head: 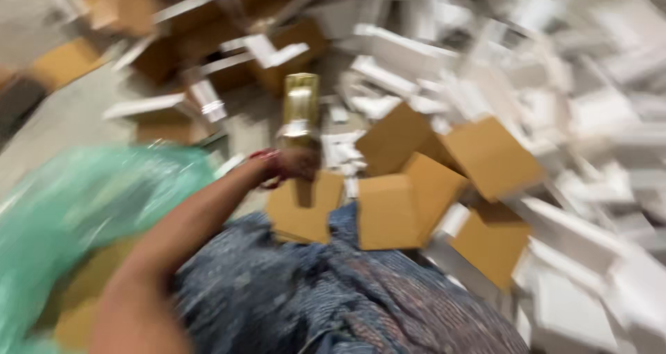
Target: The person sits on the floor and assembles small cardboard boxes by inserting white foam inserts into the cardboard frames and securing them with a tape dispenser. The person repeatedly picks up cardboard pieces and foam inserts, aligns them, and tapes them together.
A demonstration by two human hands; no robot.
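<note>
Heaps of white foam slabs [555, 111] and brown cardboard boxes [388, 212] sprawled across the blurred floor beyond a crinkly green plastic bag [76, 201], while the left hand [295, 165] gripped an upright, shiny gold box [300, 108] above them, the right hand unseen.

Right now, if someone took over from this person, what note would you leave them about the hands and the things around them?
Picture is motion-blurred, so details are rough.
Left hand: stretched forward, gripping a tall gold object held upright.
Right hand: not in view.
Just beyond the knees: a cluster of small brown boxes, some tipped at angles; one flat brown box lies under the left hand.
Right side and back: a big heap of white pieces.
Left: green plastic bag.
Done or left: only the gold object is in hand; the boxes lie loose.
</note>
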